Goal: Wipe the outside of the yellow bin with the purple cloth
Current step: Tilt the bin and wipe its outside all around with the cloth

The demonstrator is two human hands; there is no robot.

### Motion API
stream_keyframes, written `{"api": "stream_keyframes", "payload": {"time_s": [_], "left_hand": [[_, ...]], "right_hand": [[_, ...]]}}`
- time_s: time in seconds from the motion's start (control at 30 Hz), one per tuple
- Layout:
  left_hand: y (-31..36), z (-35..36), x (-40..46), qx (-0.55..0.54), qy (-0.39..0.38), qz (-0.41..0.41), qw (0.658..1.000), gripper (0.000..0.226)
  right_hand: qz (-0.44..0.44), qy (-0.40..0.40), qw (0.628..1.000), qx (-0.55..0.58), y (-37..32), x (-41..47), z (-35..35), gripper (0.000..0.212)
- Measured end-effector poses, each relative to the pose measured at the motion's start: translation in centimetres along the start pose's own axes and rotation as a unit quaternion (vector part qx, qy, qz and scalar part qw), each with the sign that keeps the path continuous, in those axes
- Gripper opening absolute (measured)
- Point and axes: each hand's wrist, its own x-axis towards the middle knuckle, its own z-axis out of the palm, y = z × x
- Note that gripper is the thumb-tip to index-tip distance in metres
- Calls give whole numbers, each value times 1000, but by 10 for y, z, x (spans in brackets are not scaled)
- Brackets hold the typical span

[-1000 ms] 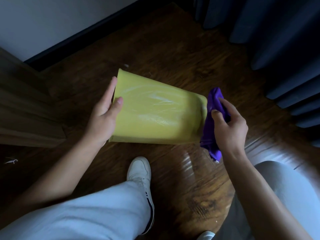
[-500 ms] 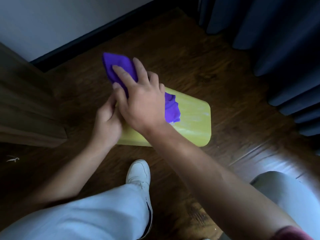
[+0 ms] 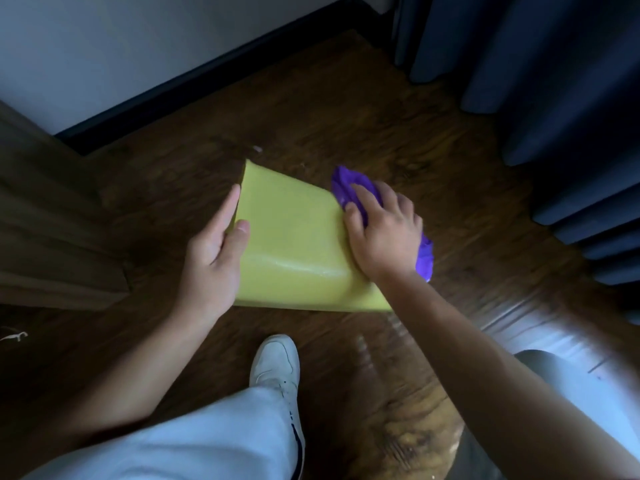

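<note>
Left hand (image 3: 211, 268) braces the yellow plastic bin (image 3: 294, 244) at its wide left end, fingers straight along the edge, thumb laid flat on the upper face; nothing is pinched. Right hand (image 3: 384, 237) presses the crumpled purple cloth (image 3: 346, 188) onto the bin's narrower right end, fingers bent over the cloth; grip there is clamped on the cloth. Cloth bulges out above the fingers and below the wrist.

Bin lies on its side on the dark wooden floor (image 3: 346, 116), centre of frame, between both hands. White sneaker (image 3: 275, 362) just below it, lower centre. Blue curtain (image 3: 554, 81) at upper right, white wall with dark skirting at upper left.

Step in hand, by my reading: wiping the upper side, cloth at the right end. Next move likely calls for another pass along this face, then a turn of the bin by the left hand to bring unwiped sides up. Underside not visible.
</note>
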Motion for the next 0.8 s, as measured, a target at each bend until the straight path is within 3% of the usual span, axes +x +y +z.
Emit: {"api": "stream_keyframes", "payload": {"time_s": [0.23,0.63,0.8], "left_hand": [[7,2,0,-9,10,-11,1000,48],[13,5,-3,-3,21,-22,1000,47],[15,5,-5,2,7,-20,1000,46]], "right_hand": [[108,-52,992,28,78,-6,1,51],[169,-42,982,69,92,-16,-1,52],[162,10,985,61,82,-45,1,46]]}}
